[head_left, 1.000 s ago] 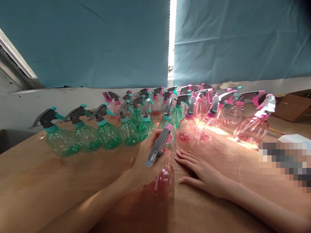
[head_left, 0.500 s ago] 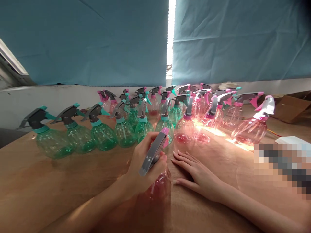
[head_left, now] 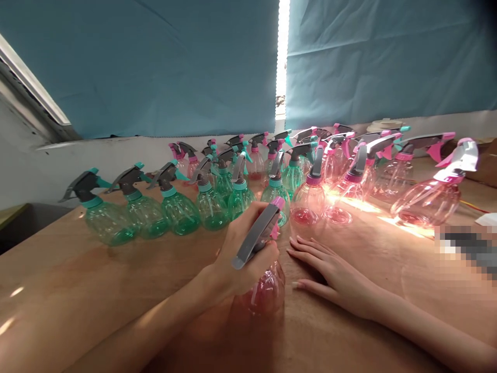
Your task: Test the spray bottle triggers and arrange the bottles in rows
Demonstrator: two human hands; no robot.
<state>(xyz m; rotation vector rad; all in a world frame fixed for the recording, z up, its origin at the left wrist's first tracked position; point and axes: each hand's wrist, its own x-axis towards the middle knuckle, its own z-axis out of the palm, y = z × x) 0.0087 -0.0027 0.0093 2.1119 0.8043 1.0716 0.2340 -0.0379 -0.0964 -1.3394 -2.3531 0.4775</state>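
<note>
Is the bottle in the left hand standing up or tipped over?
Upright: the bottle has its sprayer on top, its body below.

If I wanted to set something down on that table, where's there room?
Widest: the bare table at left, between the front green bottles and the left forearm. Smaller: between the right forearm and the rightmost pink bottle. Crowded: the back, where more bottles stand packed together.

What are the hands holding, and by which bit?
The left hand holds a pink spray bottle around its neck, just under the grey spray head. The right hand lies on the table, holding nothing.
</note>
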